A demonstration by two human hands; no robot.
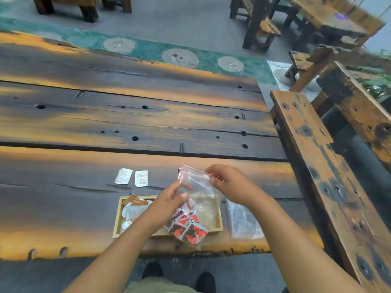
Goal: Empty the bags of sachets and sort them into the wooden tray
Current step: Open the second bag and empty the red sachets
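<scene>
Surface: a dark plank table (148, 115) with orange-worn edges, bored with holes and split by long cracks. A matching bench (313, 166) stands along its right end. More tables and benches sit further off on a grey floor, which is crossed by a teal mat (148, 49) with pale round motifs.

Writing: two white sachets (123, 176) lie just beyond the tray (117, 218); their print is too small to read.

The left hand (169, 199) and right hand (230, 185) are close together, both pinching a clear bag (198, 187) above the tray. Red sachets (188, 227) sit in the bag's bottom. The tray holds mixed sachets. A flat bag (243, 218) lies to the right of the tray.
</scene>
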